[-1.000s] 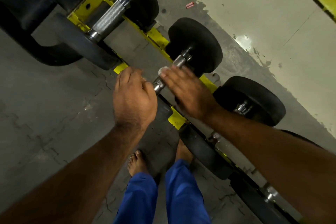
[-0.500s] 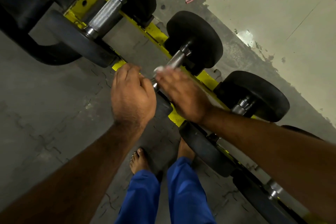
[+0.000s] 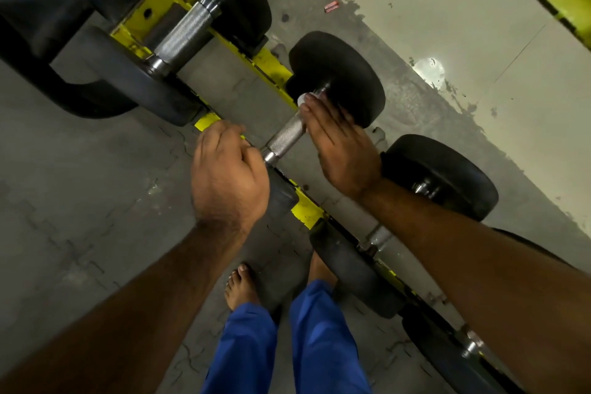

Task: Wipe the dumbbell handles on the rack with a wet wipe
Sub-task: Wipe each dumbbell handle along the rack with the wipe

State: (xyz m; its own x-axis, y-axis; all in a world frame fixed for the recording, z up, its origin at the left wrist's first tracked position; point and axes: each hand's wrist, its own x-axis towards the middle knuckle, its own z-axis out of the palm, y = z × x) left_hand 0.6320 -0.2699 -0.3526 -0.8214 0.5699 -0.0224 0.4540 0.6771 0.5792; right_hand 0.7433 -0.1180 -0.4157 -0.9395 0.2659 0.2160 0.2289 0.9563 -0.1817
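Observation:
Black dumbbells lie in a row on a low yellow rack [image 3: 305,209]. The middle dumbbell has a knurled steel handle [image 3: 285,137] and a far black head [image 3: 343,73]. My left hand [image 3: 228,174] is curled over its near head [image 3: 281,195], holding it. My right hand [image 3: 340,144] presses a white wet wipe [image 3: 303,99] against the far end of that handle; only a small corner of the wipe shows past my fingertips.
A bigger dumbbell with a thick steel handle [image 3: 184,33] lies to the left. Two more dumbbells [image 3: 444,176] lie to the right, partly under my right forearm. My bare feet [image 3: 241,286] and blue trousers stand on grey floor mats right at the rack.
My right hand has slid with the wipe along the handle from its near end to the far head, baring the knurled middle. The left hand has kept its hold.

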